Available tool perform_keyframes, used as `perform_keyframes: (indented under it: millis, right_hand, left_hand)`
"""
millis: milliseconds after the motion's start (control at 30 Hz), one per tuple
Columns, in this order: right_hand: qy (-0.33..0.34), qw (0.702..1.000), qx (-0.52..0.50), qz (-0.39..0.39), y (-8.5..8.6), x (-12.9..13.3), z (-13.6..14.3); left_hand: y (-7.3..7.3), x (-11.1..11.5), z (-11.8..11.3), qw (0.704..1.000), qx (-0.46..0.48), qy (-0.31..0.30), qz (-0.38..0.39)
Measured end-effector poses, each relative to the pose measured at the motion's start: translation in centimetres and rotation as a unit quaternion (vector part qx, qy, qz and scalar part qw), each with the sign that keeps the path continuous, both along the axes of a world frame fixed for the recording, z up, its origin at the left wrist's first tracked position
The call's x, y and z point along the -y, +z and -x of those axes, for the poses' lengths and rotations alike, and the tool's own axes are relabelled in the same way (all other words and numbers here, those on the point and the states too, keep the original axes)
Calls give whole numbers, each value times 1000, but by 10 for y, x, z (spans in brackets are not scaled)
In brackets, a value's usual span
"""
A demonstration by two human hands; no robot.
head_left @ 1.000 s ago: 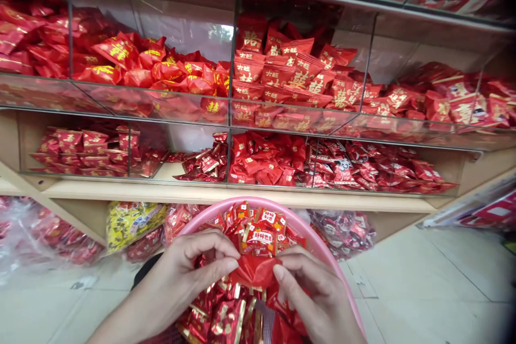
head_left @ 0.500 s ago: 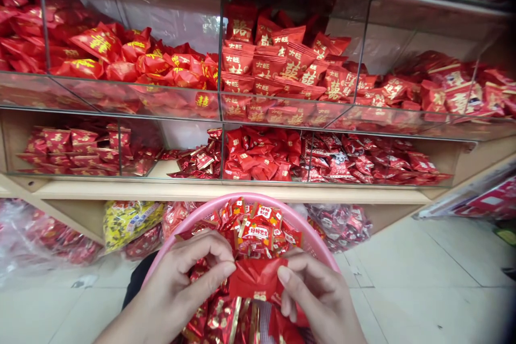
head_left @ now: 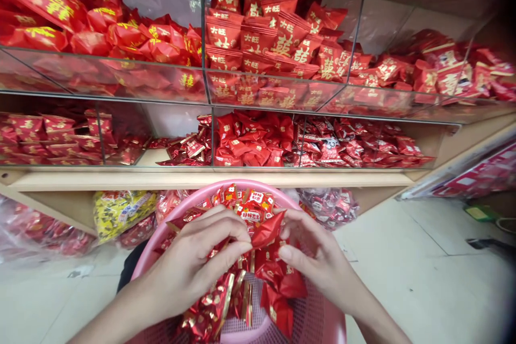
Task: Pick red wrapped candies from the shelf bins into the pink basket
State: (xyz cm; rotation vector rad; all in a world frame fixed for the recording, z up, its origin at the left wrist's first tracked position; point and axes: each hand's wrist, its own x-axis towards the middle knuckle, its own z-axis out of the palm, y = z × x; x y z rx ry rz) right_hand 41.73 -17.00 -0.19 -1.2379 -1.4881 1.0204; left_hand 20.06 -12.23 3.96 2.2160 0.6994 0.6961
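A pink basket (head_left: 330, 306) holds red wrapped packets below my hands. Between the hands, a red packet (head_left: 268, 230) is raised over the basket. My left hand (head_left: 215, 250) pinches its left end between thumb and forefinger. My right hand (head_left: 310, 250) is at the packet's right side, fingers curled, thumb apart from the forefinger; whether it touches the packet is unclear. Several plain red packets (head_left: 278, 306) lie below the right hand. Gold-edged packets (head_left: 209, 303) lie at lower left in the basket, and orange-printed ones (head_left: 256, 201) at its far side.
Shelves with glass fronts hold heaps of red packets (head_left: 258, 37) ahead. A wooden shelf edge (head_left: 121, 179) runs just behind the basket. Beneath it sit a yellow bag (head_left: 121, 212) and clear bags of red packets (head_left: 332, 207). Tiled floor (head_left: 407, 263) shows at right.
The held packet has moved up and tilted, its right end raised. My right thumb and forefinger have parted. The view has shifted, showing more of the basket's lower inside.
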Motion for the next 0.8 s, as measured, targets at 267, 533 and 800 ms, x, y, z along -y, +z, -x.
perform_keyframes:
  millis: [267, 533, 800]
  right_hand:
    - [-2, 997, -64, 45, -7, 9, -3]
    - [-156, 982, -94, -46, -25, 36, -1]
    - [-209, 966, -61, -138, -31, 42, 2]
  left_hand:
    - [2, -2, -15, 993, -55, -57, -83]
    - [-12, 10, -15, 985, -64, -86, -132]
    - [-24, 10, -21, 992, -45, -68, -96]
